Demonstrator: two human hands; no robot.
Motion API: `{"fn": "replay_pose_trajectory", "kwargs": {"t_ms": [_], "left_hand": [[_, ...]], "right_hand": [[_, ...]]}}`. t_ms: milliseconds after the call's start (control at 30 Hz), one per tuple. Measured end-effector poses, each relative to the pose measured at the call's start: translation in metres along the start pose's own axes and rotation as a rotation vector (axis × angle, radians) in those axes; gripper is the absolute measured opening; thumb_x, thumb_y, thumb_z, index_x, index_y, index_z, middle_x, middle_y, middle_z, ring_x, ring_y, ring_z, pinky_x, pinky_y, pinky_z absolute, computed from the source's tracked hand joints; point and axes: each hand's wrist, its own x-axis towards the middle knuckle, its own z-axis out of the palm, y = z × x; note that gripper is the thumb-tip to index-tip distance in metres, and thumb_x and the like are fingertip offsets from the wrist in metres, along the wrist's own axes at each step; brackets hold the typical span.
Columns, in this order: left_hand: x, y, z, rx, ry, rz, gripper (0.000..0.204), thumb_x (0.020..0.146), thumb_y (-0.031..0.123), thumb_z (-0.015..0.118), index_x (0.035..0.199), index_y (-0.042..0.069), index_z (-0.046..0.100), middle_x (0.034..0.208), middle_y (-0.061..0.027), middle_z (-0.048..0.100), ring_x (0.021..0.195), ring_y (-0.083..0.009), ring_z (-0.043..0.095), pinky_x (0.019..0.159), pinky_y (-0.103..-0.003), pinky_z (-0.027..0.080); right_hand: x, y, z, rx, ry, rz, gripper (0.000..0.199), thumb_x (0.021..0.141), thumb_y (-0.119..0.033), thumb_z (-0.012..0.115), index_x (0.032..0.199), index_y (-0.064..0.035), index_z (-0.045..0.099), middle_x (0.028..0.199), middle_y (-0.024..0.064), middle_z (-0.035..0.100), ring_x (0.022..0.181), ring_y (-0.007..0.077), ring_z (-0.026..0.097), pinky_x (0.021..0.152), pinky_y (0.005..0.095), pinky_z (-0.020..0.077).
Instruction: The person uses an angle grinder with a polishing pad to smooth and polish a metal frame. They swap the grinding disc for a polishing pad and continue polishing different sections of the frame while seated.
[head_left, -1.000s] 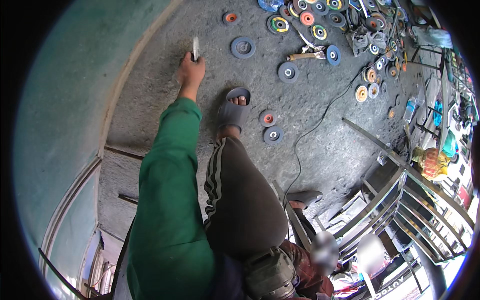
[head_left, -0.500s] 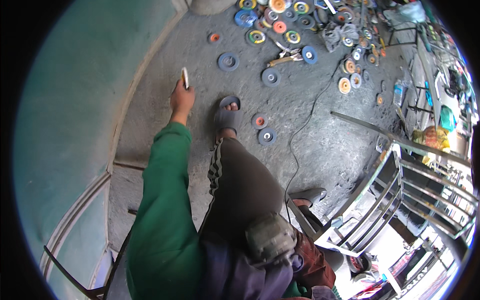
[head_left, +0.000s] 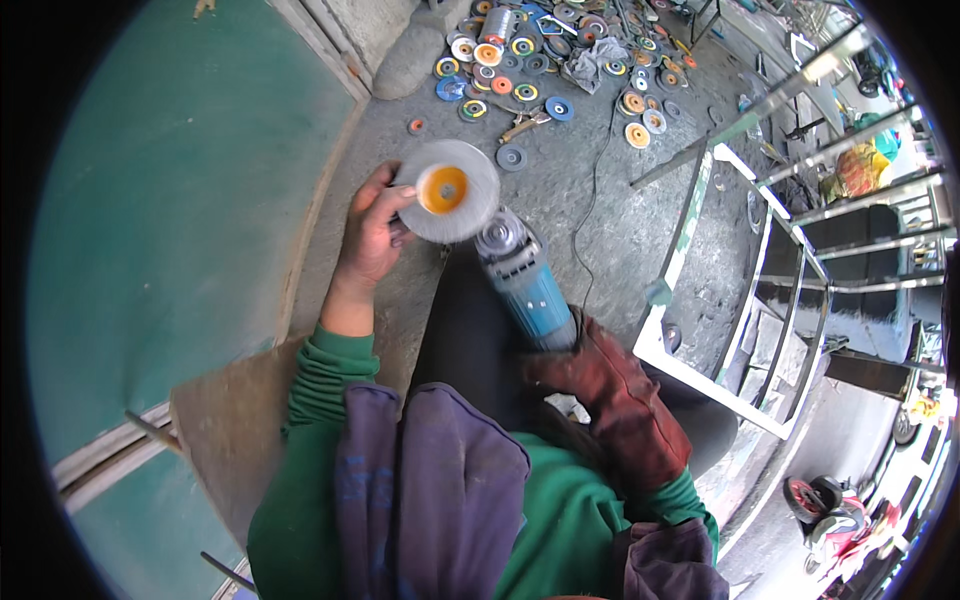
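Observation:
My bare left hand (head_left: 374, 228) pinches the rim of a grey flap disc (head_left: 443, 188) with an orange centre, thumb on its face. The disc is held up above my lap, its flat face turned toward me. Just below and to its right is the head of a blue angle grinder (head_left: 532, 300); no disc shows on its spindle. My right hand (head_left: 615, 395), in a reddish-brown leather glove, is wrapped around the rear of the grinder's body. Whether disc and grinder touch, I cannot tell.
Many worn discs (head_left: 500, 85) lie scattered on the grey floor ahead. A black cord (head_left: 592, 205) crosses it. On my right stands a white-and-green metal frame (head_left: 690, 375); a green panel (head_left: 190, 200) rises on my left. A red motorcycle (head_left: 840, 525) stands far right.
My left hand has come up from near the floor and brought the disc close, turning its face toward me. The grinder and gloved right hand now show plainly above my lap.

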Motion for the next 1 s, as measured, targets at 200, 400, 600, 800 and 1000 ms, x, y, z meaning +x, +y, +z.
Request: {"fn": "replay_pose_trajectory", "kwargs": {"t_ms": [200,400,600,800,1000], "left_hand": [[-0.024,0.005,0.075,0.341,-0.112,0.021,0.023,0.106,0.017,0.064,0.123,0.001,0.065,0.105,-0.0022,0.071,0.088,-0.0054,0.067,0.075,-0.023,0.054],[-0.013,-0.004,0.088,0.569,-0.066,0.210,0.023,0.106,0.019,0.069,0.115,-0.002,0.067,0.098,-0.0024,0.070,0.090,-0.0061,0.062,0.081,-0.026,0.052],[0.002,-0.010,0.085,0.860,-0.100,0.330,0.033,0.103,0.026,0.075,0.115,-0.004,0.069,0.094,-0.0081,0.072,0.086,-0.0111,0.065,0.078,-0.031,0.054],[0.005,-0.011,0.086,0.965,-0.030,0.379,0.040,0.101,0.032,0.077,0.119,-0.003,0.071,0.095,-0.0104,0.074,0.088,-0.0169,0.069,0.080,-0.035,0.055],[0.006,0.011,0.091,1.054,0.132,0.326,0.041,0.103,0.030,0.071,0.125,-0.005,0.067,0.105,-0.0160,0.073,0.093,-0.0220,0.070,0.085,-0.037,0.056]], "right_hand": [[-0.016,0.014,0.008,0.048,-0.012,-0.071,0.065,0.075,-0.023,0.089,0.130,-0.0008,0.063,0.104,0.0137,0.076,0.090,0.0223,0.074,0.081,0.0381,0.0605],[-0.004,0.038,0.008,0.076,0.000,-0.054,0.078,0.072,-0.029,0.091,0.138,-0.0012,0.059,0.113,0.0148,0.074,0.100,0.0256,0.073,0.090,0.0394,0.0585],[0.000,0.043,0.004,0.101,0.006,-0.022,0.092,0.069,-0.034,0.092,0.146,-0.0015,0.054,0.122,0.0160,0.073,0.110,0.0288,0.073,0.098,0.0407,0.0565],[-0.003,0.043,0.002,0.128,-0.003,-0.092,0.091,0.069,-0.030,0.093,0.147,-0.0037,0.054,0.123,0.0159,0.072,0.114,0.0288,0.070,0.099,0.0420,0.0563],[-0.003,0.046,0.002,0.158,-0.016,-0.073,0.094,0.067,-0.036,0.094,0.146,-0.0021,0.055,0.126,0.0180,0.072,0.116,0.0303,0.070,0.102,0.0416,0.0553]]}}
